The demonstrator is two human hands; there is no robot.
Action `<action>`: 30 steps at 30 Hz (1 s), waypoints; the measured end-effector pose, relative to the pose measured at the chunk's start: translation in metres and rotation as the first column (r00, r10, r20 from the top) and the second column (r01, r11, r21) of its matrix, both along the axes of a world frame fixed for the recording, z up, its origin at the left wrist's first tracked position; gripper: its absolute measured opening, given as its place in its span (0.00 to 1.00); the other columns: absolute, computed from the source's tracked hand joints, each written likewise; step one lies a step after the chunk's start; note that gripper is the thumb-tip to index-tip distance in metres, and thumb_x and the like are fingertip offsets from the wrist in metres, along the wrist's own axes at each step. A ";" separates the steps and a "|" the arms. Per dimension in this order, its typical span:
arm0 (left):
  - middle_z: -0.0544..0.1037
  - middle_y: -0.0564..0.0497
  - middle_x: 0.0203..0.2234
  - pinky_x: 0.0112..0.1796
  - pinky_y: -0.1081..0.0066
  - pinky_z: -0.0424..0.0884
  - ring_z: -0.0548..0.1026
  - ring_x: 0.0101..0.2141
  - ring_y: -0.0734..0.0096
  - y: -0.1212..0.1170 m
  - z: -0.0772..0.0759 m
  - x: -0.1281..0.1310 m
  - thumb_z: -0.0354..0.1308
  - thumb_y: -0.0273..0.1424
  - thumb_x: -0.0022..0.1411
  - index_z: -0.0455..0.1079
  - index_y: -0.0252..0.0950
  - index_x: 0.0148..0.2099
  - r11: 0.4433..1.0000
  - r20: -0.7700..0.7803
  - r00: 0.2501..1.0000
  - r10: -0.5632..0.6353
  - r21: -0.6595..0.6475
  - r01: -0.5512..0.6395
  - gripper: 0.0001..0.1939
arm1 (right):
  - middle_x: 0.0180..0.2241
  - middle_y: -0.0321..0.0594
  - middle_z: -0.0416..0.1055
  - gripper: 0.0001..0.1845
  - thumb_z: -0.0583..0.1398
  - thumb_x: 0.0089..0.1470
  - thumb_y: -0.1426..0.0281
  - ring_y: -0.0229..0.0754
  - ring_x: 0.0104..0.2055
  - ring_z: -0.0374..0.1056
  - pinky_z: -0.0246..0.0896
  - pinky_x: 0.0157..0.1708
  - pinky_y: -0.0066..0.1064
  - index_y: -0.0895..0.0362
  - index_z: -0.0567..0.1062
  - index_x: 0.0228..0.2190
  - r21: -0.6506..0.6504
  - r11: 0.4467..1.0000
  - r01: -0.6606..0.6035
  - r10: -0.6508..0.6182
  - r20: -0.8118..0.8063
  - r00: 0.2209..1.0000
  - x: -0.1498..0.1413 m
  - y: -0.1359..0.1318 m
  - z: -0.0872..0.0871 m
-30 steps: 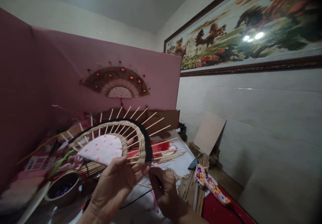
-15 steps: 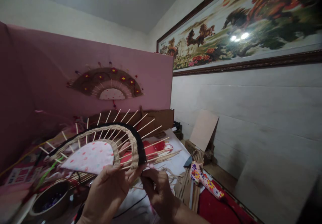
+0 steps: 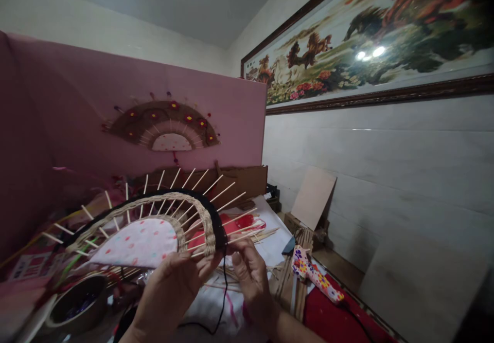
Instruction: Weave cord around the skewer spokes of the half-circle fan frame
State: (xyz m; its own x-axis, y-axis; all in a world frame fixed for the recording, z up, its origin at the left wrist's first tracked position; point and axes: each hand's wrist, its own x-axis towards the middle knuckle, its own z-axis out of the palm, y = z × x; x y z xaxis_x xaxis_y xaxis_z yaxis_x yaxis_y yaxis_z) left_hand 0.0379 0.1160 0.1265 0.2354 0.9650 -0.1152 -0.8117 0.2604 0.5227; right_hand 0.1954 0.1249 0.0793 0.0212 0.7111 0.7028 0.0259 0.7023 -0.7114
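Note:
A half-round woven fan [image 3: 208, 224] is held up in front of me, its pale sticks spreading outward through a tan cord band and a black yarn band [image 3: 218, 219]. White spotted cloth [image 3: 135, 242] covers its inner part. My left hand [image 3: 170, 286] is closed on the lower right edge, thumb on the front. At the fan's right end, my right hand [image 3: 250, 268] has curled fingers on a lowest stick beside the black band. A loose black yarn strand [image 3: 225, 281] hangs from that corner, left of my right thumb, down to the table.
A finished-looking fan with red flowers [image 3: 172, 124] is on the pink panel [image 3: 231, 111] ahead. A round bowl [image 3: 79, 304] with small dark pieces stands at lower left. Right are cardboard strips, loose sticks [image 3: 266, 235] and a flower-patterned glue gun [image 3: 316, 276]. A framed horse picture [image 3: 309, 65] hangs above.
My right hand has moved up and slightly right from the fan's lower corner, and its fingers have turned upward. The black yarn now hangs down freely. The fan has shifted a little left.

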 end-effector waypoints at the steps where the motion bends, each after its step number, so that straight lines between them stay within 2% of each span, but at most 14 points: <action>1: 0.73 0.53 0.16 0.41 0.59 0.70 0.75 0.31 0.65 0.001 -0.003 0.000 0.42 0.21 0.57 0.71 0.46 0.45 1.000 -0.004 1.000 0.009 0.006 -0.009 0.22 | 0.37 0.43 0.67 0.10 0.52 0.56 0.66 0.42 0.42 0.64 0.59 0.45 0.36 0.57 0.69 0.36 -0.015 1.000 -0.017 0.017 -0.015 1.000 -0.001 0.001 -0.001; 5: 0.70 0.54 0.14 0.41 0.60 0.70 0.73 0.27 0.66 0.004 -0.011 -0.004 0.45 0.23 0.58 0.73 0.44 0.39 0.999 -0.071 0.997 -0.004 0.045 0.007 0.17 | 0.35 0.43 0.70 0.09 0.57 0.52 0.64 0.43 0.40 0.65 0.62 0.42 0.36 0.57 0.71 0.33 -0.108 0.987 -0.122 0.104 -0.159 0.982 -0.007 0.007 -0.004; 8: 0.70 0.54 0.13 0.41 0.60 0.70 0.73 0.28 0.66 0.005 -0.011 -0.004 0.49 0.20 0.54 0.73 0.41 0.29 0.995 -0.116 0.992 -0.041 0.090 0.051 0.14 | 0.29 0.40 0.69 0.10 0.60 0.49 0.62 0.39 0.31 0.66 0.64 0.32 0.31 0.57 0.70 0.29 -0.171 0.954 -0.248 0.188 -0.306 0.933 -0.010 0.011 -0.004; 11: 0.74 0.50 0.17 0.40 0.59 0.70 0.74 0.29 0.64 0.005 -0.009 0.000 0.51 0.17 0.50 0.70 0.37 0.21 0.984 -0.149 0.986 -0.073 0.152 0.096 0.13 | 0.20 0.32 0.64 0.12 0.61 0.48 0.61 0.31 0.17 0.56 0.53 0.17 0.23 0.57 0.68 0.27 -0.224 0.898 -0.379 0.264 -0.414 0.871 -0.011 0.014 -0.005; 13: 0.75 0.48 0.20 0.41 0.58 0.70 0.74 0.31 0.63 0.005 -0.008 0.002 0.51 0.17 0.49 0.70 0.35 0.18 0.976 -0.165 0.983 -0.084 0.185 0.114 0.14 | 0.16 0.27 0.58 0.12 0.60 0.49 0.61 0.27 0.13 0.47 0.44 0.12 0.21 0.57 0.67 0.29 -0.278 0.844 -0.458 0.295 -0.474 0.830 -0.011 0.015 -0.006; 15: 0.76 0.46 0.22 0.41 0.59 0.70 0.74 0.31 0.63 0.006 -0.008 0.003 0.51 0.16 0.48 0.71 0.33 0.18 0.969 -0.181 0.980 -0.085 0.213 0.123 0.13 | 0.15 0.26 0.56 0.12 0.60 0.49 0.61 0.26 0.12 0.44 0.41 0.12 0.20 0.57 0.67 0.30 -0.303 0.808 -0.506 0.314 -0.505 0.804 -0.010 0.015 -0.007; 20: 0.78 0.44 0.28 0.35 0.65 0.71 0.74 0.33 0.63 0.010 -0.010 -0.001 0.50 0.18 0.50 0.75 0.31 0.27 0.964 -0.215 0.972 -0.099 0.222 0.147 0.12 | 0.24 0.36 0.65 0.13 0.60 0.48 0.61 0.34 0.22 0.59 0.55 0.21 0.25 0.57 0.69 0.31 -0.213 0.800 -0.561 0.425 -0.458 0.781 -0.008 0.008 -0.001; 23: 0.79 0.43 0.28 0.31 0.67 0.70 0.74 0.31 0.62 0.012 -0.010 -0.002 0.51 0.19 0.50 0.76 0.30 0.27 0.956 -0.217 0.969 -0.119 0.238 0.171 0.12 | 0.24 0.38 0.66 0.15 0.60 0.47 0.58 0.37 0.24 0.62 0.57 0.24 0.28 0.57 0.69 0.30 -0.189 0.794 -0.577 0.464 -0.424 0.778 -0.008 0.007 0.003; 26: 0.79 0.42 0.28 0.31 0.66 0.70 0.74 0.30 0.63 0.011 -0.009 -0.001 0.51 0.19 0.49 0.76 0.30 0.25 0.952 -0.228 0.969 -0.098 0.261 0.158 0.11 | 0.21 0.34 0.64 0.13 0.63 0.45 0.62 0.36 0.22 0.60 0.55 0.23 0.28 0.57 0.68 0.29 -0.216 0.782 -0.585 0.440 -0.473 0.763 -0.008 0.009 0.004; 30: 0.79 0.44 0.27 0.32 0.68 0.70 0.74 0.29 0.65 0.013 -0.012 -0.001 0.53 0.19 0.48 0.76 0.31 0.25 0.961 -0.236 0.969 -0.068 0.245 0.127 0.10 | 0.17 0.28 0.57 0.13 0.62 0.46 0.63 0.29 0.16 0.46 0.41 0.16 0.23 0.57 0.66 0.29 -0.283 0.695 -0.661 0.422 -0.584 0.693 -0.004 0.011 0.003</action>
State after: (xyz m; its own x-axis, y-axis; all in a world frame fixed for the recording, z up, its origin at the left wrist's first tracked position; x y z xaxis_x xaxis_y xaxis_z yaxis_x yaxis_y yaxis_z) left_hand 0.0365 0.1289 0.1146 0.3266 0.9423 0.0728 -0.6443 0.1657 0.7466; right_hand 0.1909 0.1360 0.0823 -0.2543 0.9125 0.3205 -0.6501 0.0841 -0.7551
